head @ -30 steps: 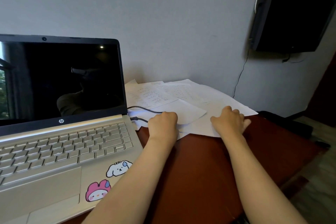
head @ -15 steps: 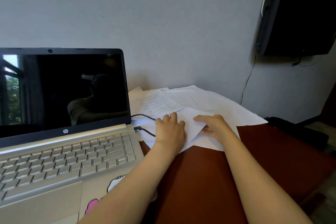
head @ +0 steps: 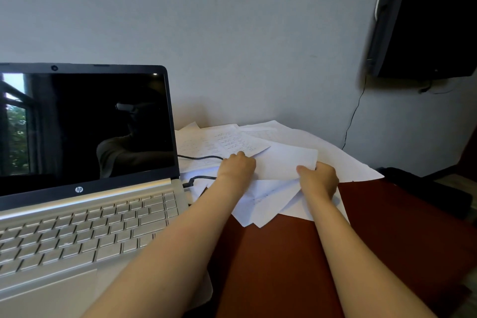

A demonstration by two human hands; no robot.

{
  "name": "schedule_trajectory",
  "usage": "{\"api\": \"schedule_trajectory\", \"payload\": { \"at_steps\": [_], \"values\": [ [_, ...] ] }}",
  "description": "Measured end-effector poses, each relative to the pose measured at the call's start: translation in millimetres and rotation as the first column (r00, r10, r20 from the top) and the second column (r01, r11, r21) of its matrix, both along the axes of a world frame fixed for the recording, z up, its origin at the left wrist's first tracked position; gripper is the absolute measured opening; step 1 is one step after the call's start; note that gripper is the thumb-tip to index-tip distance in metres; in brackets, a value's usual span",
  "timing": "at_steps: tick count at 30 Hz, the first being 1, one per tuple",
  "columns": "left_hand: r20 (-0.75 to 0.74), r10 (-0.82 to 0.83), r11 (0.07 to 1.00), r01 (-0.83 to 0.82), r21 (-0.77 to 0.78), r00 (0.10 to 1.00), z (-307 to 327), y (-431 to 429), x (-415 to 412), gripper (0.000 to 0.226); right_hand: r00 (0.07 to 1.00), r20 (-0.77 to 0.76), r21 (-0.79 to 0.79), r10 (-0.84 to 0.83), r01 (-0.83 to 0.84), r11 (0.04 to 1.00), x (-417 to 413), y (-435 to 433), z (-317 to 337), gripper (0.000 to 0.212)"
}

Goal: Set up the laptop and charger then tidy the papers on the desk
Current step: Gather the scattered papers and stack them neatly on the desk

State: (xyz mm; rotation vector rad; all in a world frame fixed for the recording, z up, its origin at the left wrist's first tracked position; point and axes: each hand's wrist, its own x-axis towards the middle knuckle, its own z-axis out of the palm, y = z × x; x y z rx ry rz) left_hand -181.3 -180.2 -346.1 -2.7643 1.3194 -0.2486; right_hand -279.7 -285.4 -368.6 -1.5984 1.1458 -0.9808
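A silver laptop (head: 85, 219) stands open at the left of the dark red desk (head: 284, 266), its screen black. A black charger cable (head: 198, 178) is plugged into its right side and runs under the papers. Loose white papers (head: 335, 157) lie spread at the back of the desk. My left hand (head: 237, 169) holds the left edge of a blank sheet (head: 281, 162), its fingertips hidden under the paper. My right hand (head: 318, 179) pinches the sheet's right edge, thumb on top. The sheet is lifted a little above the others.
A black wall-mounted screen (head: 426, 15) hangs at the upper right with a thin cable (head: 353, 116) running down the wall. A dark object (head: 426, 188) lies past the desk's right edge. The wall stands close behind the papers.
My hands lay apart on the papers, then closed in on one sheet. Now they hold it by both edges, raised slightly. The view has tilted up.
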Motion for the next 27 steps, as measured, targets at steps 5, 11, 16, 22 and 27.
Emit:
{"api": "schedule_trajectory", "payload": {
  "at_steps": [5, 11, 16, 22, 27],
  "values": [
    [-0.029, 0.059, 0.997, -0.061, -0.047, 0.998, 2, -4, 14, 0.03, 0.993, 0.059, 0.006, -0.107, 0.107, 0.994, -5, -12, -2, 0.022],
    [0.043, 0.054, 0.998, -0.053, -0.017, 0.998, 6, -8, 31, 0.031, 0.996, 0.039, 0.015, -0.084, 0.083, 0.996, -6, -20, -2, 0.02],
    [0.172, 0.069, 0.994, -0.083, 0.074, 0.983, 6, -8, 44, 0.033, 0.999, 0.003, 0.066, 0.045, -0.045, 0.997, -6, -19, 1, 0.021],
    [0.191, 0.14, 0.988, -0.149, 0.036, 0.972, 2, -13, 49, 0.035, 0.996, -0.005, 0.08, 0.094, -0.093, 0.992, -5, -21, 0, 0.022],
    [0.164, 0.082, 0.991, -0.062, -0.12, 0.983, 1, -15, 39, 0.027, 0.997, 0.042, 0.109, 0.068, -0.073, 0.991, -4, -22, 1, 0.025]
  ]
}}
